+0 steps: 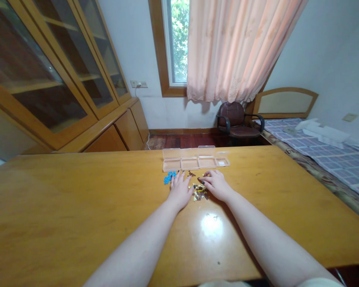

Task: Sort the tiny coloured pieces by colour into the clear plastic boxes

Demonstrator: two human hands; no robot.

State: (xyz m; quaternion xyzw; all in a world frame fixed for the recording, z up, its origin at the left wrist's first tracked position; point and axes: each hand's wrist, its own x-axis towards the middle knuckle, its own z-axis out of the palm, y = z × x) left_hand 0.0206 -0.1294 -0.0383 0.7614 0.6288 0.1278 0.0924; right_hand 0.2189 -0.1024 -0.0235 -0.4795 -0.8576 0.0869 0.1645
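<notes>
My left hand [179,189] lies flat on the wooden table [77,207], fingers stretched out, next to a small heap of blue pieces [168,177]. My right hand [215,184] rests palm down with fingers slightly curled beside a pile of small yellow and brown pieces [198,193] that lies between the two hands. A few dark brown pieces [191,173] sit just past my left fingertips. Beyond both hands stands a clear plastic box [194,159] with several compartments, its lid open.
A dark office chair [237,119] stands behind the table under a pink curtain [236,48]. A bed with a blue patterned cover [326,151] runs along the right. Wooden glass-door cabinets [56,79] line the left wall.
</notes>
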